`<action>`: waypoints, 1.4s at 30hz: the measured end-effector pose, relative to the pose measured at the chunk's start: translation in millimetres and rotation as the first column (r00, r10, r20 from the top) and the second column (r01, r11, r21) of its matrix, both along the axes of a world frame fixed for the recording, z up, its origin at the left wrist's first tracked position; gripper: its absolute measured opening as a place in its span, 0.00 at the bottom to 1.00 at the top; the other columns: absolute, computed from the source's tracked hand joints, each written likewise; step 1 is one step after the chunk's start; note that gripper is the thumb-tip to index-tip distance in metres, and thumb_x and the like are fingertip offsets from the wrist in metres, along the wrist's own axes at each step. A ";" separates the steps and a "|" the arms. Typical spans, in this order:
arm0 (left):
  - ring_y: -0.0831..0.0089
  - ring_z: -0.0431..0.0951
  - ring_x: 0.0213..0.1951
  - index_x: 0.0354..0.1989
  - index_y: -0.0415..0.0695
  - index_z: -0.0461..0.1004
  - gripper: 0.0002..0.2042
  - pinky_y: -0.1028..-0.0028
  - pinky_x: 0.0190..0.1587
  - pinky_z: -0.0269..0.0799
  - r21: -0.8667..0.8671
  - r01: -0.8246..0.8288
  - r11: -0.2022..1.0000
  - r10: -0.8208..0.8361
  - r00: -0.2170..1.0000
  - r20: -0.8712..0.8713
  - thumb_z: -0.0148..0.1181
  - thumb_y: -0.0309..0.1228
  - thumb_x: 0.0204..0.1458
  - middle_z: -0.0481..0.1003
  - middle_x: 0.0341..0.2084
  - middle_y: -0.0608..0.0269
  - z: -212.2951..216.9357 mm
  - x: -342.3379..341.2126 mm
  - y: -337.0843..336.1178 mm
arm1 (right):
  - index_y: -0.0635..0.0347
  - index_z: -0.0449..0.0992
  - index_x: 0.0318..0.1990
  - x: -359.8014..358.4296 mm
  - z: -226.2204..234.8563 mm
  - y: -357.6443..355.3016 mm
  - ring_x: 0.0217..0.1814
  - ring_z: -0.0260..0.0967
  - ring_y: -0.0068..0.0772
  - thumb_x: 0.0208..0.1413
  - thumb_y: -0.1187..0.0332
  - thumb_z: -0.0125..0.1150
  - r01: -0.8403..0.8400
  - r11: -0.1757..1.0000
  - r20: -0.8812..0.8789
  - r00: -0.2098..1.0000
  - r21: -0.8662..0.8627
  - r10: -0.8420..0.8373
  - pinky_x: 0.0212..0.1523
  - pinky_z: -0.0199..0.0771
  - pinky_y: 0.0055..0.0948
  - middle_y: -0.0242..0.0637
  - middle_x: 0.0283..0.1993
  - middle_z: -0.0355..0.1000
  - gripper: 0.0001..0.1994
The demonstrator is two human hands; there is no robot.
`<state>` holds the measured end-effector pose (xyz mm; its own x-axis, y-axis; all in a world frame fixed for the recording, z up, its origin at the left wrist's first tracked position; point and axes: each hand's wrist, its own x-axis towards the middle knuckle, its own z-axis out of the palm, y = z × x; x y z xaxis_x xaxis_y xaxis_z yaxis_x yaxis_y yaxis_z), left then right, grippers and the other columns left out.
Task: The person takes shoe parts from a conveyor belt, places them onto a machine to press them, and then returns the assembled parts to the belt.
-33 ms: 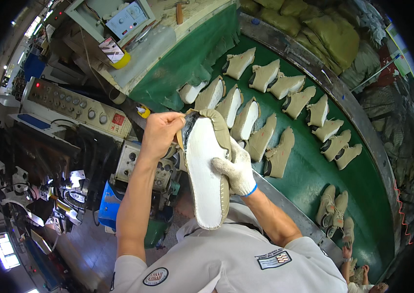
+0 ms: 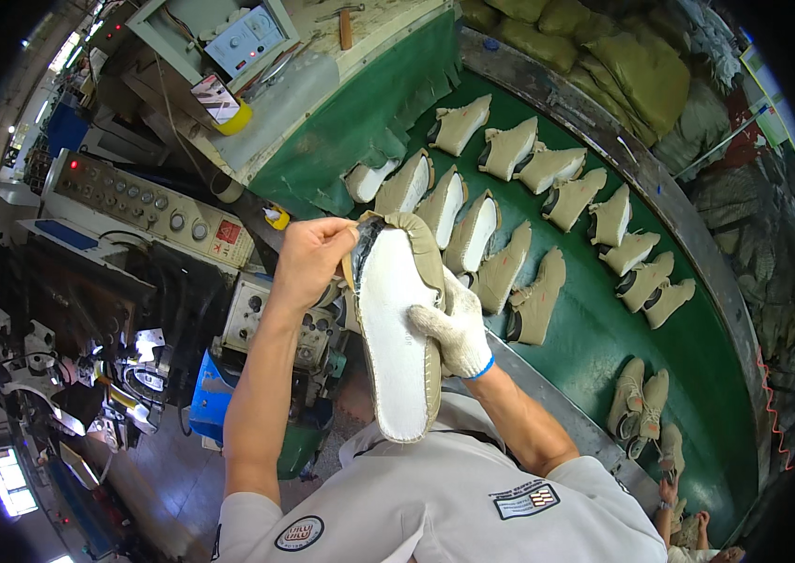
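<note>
person's got a tan shoe upper flipped sole-up right in front of their chest, white insole board facing the camera. bare left hand is up at the toe end, fingers pinched tight on the dark edge of the upper there, pulling it over the board. right hand wears a white knit glove with a blue cuff and wraps around the side of the shoe about midway, grip closed on it to steady it.

how far along, going by what shows: the tan edge looks folded over the board down both sides and round the near end, so that part seems done. the toe looks like the bit left, since the dark material there is loose under the fingers. hard to say more than that.

behind it a green conveyor belt carries a whole row of similar tan uppers, some sole-up, some on their sides. to the left there's a grey machine control panel with knobs and a red button.
</note>
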<state>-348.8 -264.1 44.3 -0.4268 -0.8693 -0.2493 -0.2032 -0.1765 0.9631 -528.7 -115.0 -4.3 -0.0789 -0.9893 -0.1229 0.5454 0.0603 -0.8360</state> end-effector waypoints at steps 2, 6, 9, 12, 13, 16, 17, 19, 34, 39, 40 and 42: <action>0.78 0.79 0.34 0.52 0.29 0.78 0.18 0.78 0.39 0.74 -0.120 0.079 0.990 -0.066 0.992 0.108 0.66 0.28 0.57 0.81 0.33 0.63 8.5 -8.8 -3.5 | 0.66 0.64 0.69 -2.5 0.5 -1.0 0.59 0.71 0.27 0.49 0.60 0.75 -0.024 1.000 0.066 0.998 0.007 0.024 0.60 0.71 0.31 0.38 0.60 0.73 0.41; 0.75 0.81 0.41 0.53 0.33 0.79 0.20 0.75 0.47 0.76 -0.245 0.196 0.949 -0.159 0.974 0.164 0.71 0.29 0.53 0.83 0.39 0.58 5.5 -13.0 -14.8 | 0.67 0.64 0.69 -3.2 -0.1 -5.5 0.58 0.72 0.28 0.49 0.59 0.75 -0.088 0.996 0.077 0.993 -0.014 0.089 0.60 0.73 0.31 0.38 0.60 0.73 0.42; 0.76 0.82 0.36 0.37 0.35 0.84 0.07 0.73 0.42 0.77 -0.328 0.234 0.915 -0.120 0.935 0.333 0.64 0.25 0.55 0.85 0.34 0.58 8.6 2.3 -15.8 | 0.67 0.65 0.69 2.4 -2.5 -8.8 0.58 0.71 0.26 0.50 0.60 0.75 -0.216 0.976 0.053 0.975 0.012 0.215 0.58 0.73 0.31 0.37 0.59 0.74 0.41; 0.65 0.85 0.32 0.32 0.38 0.84 0.05 0.69 0.38 0.79 -0.703 0.348 0.620 -0.117 0.927 0.356 0.62 0.24 0.55 0.84 0.29 0.53 4.0 -2.5 -16.9 | 0.67 0.67 0.68 -12.9 -35.6 -4.8 0.55 0.72 0.25 0.50 0.59 0.73 -0.225 0.974 -0.083 0.971 -0.024 0.222 0.56 0.73 0.29 0.36 0.58 0.74 0.38; 0.68 0.85 0.29 0.33 0.38 0.85 0.06 0.70 0.34 0.79 -0.685 0.269 0.677 -0.062 0.948 0.311 0.64 0.25 0.55 0.84 0.28 0.54 5.6 -21.0 -20.1 | 0.67 0.68 0.67 -28.5 -30.0 -9.4 0.54 0.72 0.25 0.51 0.58 0.73 -0.238 0.971 -0.030 0.971 -0.023 0.237 0.56 0.73 0.29 0.36 0.57 0.75 0.38; 0.78 0.83 0.30 0.36 0.35 0.84 0.08 0.73 0.32 0.76 -0.426 0.138 0.894 0.015 0.941 0.337 0.65 0.28 0.58 0.85 0.27 0.58 -14.1 -25.2 -20.1 | 0.70 0.67 0.66 -33.6 -18.2 -4.0 0.53 0.73 0.26 0.49 0.56 0.72 -0.269 0.961 -0.037 0.962 0.056 0.271 0.55 0.73 0.29 0.37 0.55 0.76 0.39; 0.79 0.82 0.31 0.38 0.35 0.84 0.09 0.74 0.32 0.76 -0.350 0.130 0.928 0.025 0.913 0.407 0.65 0.29 0.58 0.85 0.27 0.61 -16.5 -15.6 -18.1 | 0.71 0.68 0.66 -27.7 -28.1 -7.5 0.52 0.74 0.25 0.49 0.56 0.73 -0.301 0.953 0.022 0.954 0.045 0.300 0.55 0.73 0.28 0.38 0.55 0.76 0.40; 0.79 0.80 0.35 0.45 0.36 0.83 0.12 0.74 0.39 0.76 -0.247 0.170 0.954 -0.090 0.948 0.306 0.66 0.31 0.57 0.84 0.32 0.62 -9.1 -0.8 -27.2 | 0.72 0.68 0.66 -20.6 -37.8 -13.0 0.52 0.74 0.25 0.48 0.56 0.73 -0.354 0.935 0.129 0.929 0.032 0.347 0.54 0.73 0.28 0.39 0.55 0.76 0.40; 0.68 0.86 0.35 0.48 0.43 0.84 0.15 0.72 0.40 0.77 -0.292 0.578 0.762 -0.461 0.801 0.381 0.65 0.40 0.59 0.84 0.35 0.48 0.9 19.0 -17.1 | 0.76 0.68 0.64 -36.0 -53.2 -5.8 0.47 0.78 0.25 0.49 0.61 0.74 -0.513 0.823 0.300 0.847 0.246 0.438 0.48 0.78 0.23 0.40 0.53 0.78 0.37; 0.67 0.85 0.33 0.50 0.40 0.82 0.15 0.71 0.38 0.78 -0.287 0.679 0.676 -0.495 0.707 0.505 0.64 0.35 0.59 0.84 0.36 0.50 2.0 22.2 -18.6 | 0.75 0.67 0.65 -42.1 -68.2 -22.7 0.46 0.77 0.24 0.51 0.60 0.73 -0.588 0.795 0.205 0.805 0.149 0.557 0.48 0.77 0.23 0.39 0.52 0.77 0.37; 0.64 0.85 0.33 0.50 0.39 0.82 0.16 0.70 0.39 0.78 -0.244 0.683 0.689 -0.507 0.694 0.511 0.64 0.35 0.58 0.84 0.36 0.47 3.7 30.9 -13.9 | 0.75 0.66 0.66 -36.9 -68.3 -22.6 0.46 0.76 0.24 0.52 0.60 0.72 -0.612 0.781 0.200 0.786 0.126 0.584 0.48 0.76 0.23 0.38 0.52 0.77 0.38; 0.62 0.84 0.36 0.52 0.39 0.81 0.17 0.67 0.43 0.78 -0.150 0.708 0.690 -0.554 0.650 0.521 0.63 0.37 0.59 0.83 0.39 0.45 8.5 41.2 -5.4 | 0.77 0.62 0.68 -27.1 -101.8 -23.2 0.48 0.73 0.22 0.54 0.62 0.72 -0.620 0.783 0.025 0.784 0.044 0.620 0.50 0.74 0.22 0.36 0.52 0.77 0.39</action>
